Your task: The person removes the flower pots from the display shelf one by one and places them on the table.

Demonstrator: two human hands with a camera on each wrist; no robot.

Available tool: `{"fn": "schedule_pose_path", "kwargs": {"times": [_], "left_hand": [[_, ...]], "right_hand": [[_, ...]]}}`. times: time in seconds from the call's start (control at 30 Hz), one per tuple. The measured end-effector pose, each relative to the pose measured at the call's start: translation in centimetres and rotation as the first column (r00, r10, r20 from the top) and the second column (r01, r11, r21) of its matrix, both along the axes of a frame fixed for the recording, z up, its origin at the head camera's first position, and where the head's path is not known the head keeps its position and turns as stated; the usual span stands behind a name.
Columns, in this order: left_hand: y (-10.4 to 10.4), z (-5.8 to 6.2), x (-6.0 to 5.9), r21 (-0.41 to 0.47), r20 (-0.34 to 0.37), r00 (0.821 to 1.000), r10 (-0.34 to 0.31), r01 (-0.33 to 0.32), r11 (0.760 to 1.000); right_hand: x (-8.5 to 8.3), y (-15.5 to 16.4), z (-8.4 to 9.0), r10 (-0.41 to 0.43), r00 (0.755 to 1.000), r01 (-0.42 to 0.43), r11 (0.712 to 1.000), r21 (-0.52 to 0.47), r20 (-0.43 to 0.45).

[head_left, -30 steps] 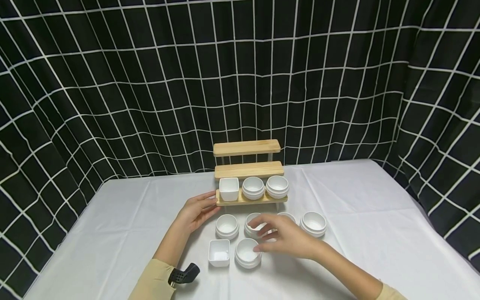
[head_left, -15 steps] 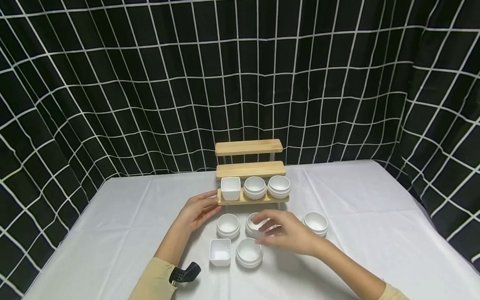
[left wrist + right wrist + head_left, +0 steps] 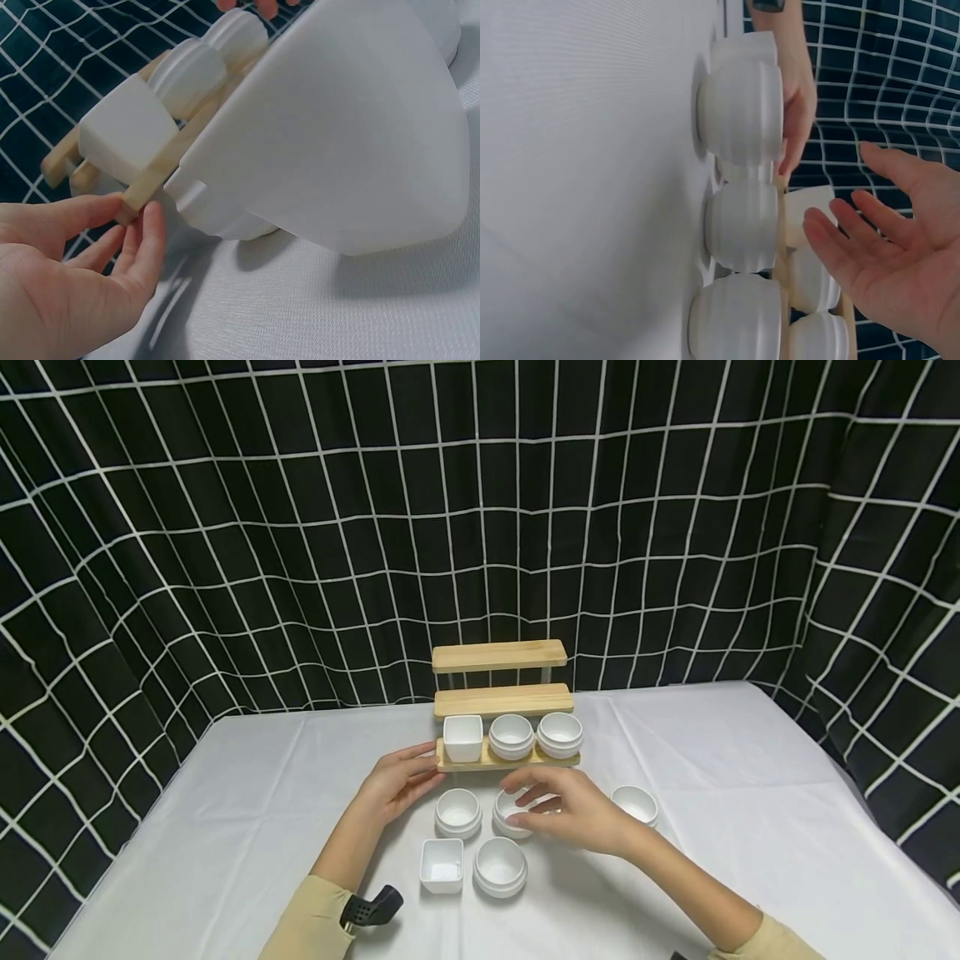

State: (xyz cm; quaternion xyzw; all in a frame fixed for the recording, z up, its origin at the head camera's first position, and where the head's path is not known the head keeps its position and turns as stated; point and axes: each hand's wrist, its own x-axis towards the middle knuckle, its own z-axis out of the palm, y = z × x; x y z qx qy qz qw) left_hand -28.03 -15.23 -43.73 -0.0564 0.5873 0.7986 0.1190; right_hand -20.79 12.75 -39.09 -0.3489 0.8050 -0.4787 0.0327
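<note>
Pinching the bottom wooden shelf point(image 3: 476, 766), the left hand point(image 3: 397, 783) is centre-left in the head view; the right hand point(image 3: 576, 810), loose and empty, hides part of a round white bowl point(image 3: 508, 830), lower middle. Left wrist view, lower left: that pinch should stop wobbles. Right wrist view, right: fingers apart — best go gently.

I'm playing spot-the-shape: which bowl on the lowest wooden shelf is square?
The square white bowl at the left end, nearest the left hand gripping the lowest wooden shelf. The middle bowl and the right-end bowl are round.
</note>
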Motion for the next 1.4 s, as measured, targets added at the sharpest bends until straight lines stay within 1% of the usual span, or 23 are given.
{"fn": "schedule_pose_path", "kwargs": {"times": [0.23, 0.47, 0.73, 0.9, 1.13, 1.4], "left_hand": [[0.0, -0.1, 0.1, 0.003, -0.004, 1.000, -0.013, 0.013, 1.000], [0.1, -0.1, 0.1, 0.011, 0.001, 1.000, -0.010, 0.010, 1.000], [0.2, -0.1, 0.1, 0.003, -0.001, 1.000, -0.002, 0.002, 1.000], [0.0, -0.1, 0.0, -0.008, 0.003, 1.000, 0.004, -0.004, 1.000], [-0.1, -0.1, 0.1, -0.011, -0.001, 1.000, -0.008, 0.008, 1.000], [-0.1, -0.1, 0.1, -0.005, -0.001, 1.000, -0.015, 0.015, 1.000]], "right_hand": [[-0.6, -0.4, 0.7, -0.009, 1.000, 0.009, 1.000, -0.011, -0.005], [-1.3, -0.7, 1.6, -0.033, 0.999, 0.033, 0.999, -0.008, -0.009], [-2.4, -1.5, 2.6, -0.047, 0.999, 0.047, 0.999, -0.016, 0.003], [-3.2, -2.0, 3.2, -0.063, 0.998, 0.063, 0.998, -0.016, -0.022], [-4.1, -2.8, 4.1, -0.112, 0.993, 0.111, 0.994, -0.016, -0.023], [-5.3, -3.4, 4.6, -0.125, 0.992, 0.125, 0.992, -0.036, -0.010]]}}
